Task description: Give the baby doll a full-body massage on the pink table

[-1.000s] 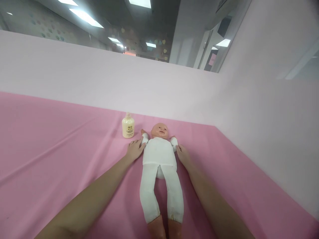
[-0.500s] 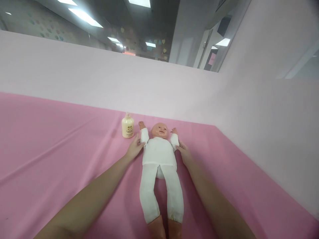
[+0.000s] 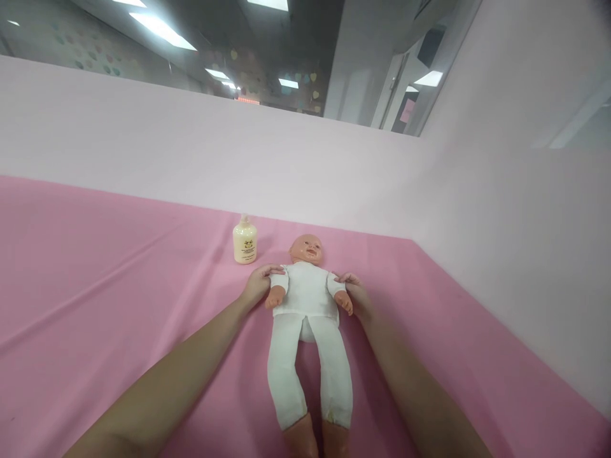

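Note:
A baby doll (image 3: 305,289) in white cloth lies on its back, head toward the wall and legs toward me. Both its arms point down beside its body. My left hand (image 3: 260,283) grips the doll's arm on the left side, fingers laid over the white sleeve (image 3: 279,281). On the other side, my right hand (image 3: 359,294) has its fingers closed at the upper part of the other sleeve (image 3: 336,284). My right thumb is mostly hidden. The doll's feet run out of view at the bottom.
A cream pump bottle (image 3: 245,242) with dark print stands left of the doll's head. Pink sheeting (image 3: 119,273) with a few creases covers the surface. A pale wall (image 3: 214,152) rises behind, with a window (image 3: 286,57) above it, and another wall (image 3: 534,242) bounds the right.
The doll's arms have swung from raised beside its head to lowered beside its body. My hands stay at its arms, with fingers now over the sleeves.

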The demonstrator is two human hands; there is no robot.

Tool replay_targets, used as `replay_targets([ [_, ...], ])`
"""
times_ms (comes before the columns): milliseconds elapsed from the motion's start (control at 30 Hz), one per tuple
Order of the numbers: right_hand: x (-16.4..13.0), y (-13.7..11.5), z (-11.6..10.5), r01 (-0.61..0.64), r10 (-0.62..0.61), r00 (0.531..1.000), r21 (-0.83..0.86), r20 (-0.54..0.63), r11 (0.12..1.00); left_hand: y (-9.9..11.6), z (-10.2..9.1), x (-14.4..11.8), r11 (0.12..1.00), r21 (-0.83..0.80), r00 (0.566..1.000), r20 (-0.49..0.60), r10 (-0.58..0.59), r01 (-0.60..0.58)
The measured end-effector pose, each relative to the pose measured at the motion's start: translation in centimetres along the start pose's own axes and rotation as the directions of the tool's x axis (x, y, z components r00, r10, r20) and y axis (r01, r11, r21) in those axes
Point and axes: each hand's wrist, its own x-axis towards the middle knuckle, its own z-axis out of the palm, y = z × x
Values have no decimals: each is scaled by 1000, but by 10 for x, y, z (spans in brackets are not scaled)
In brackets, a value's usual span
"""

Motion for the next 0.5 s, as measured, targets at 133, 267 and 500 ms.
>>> replay_targets([
  [133,2,-2,1,-31,31,999,-39,10,999,11,4,-6,996,85,1000,30,8,-10],
  [267,7,1,-2,-15,19,999,-120,34,993,12,5,-9,990,141,1000,4,-24,23],
  [500,9,7,-6,170,-213,977,-522,-22,836,5,2,-6,960,276,980,-168,105,-55],
])
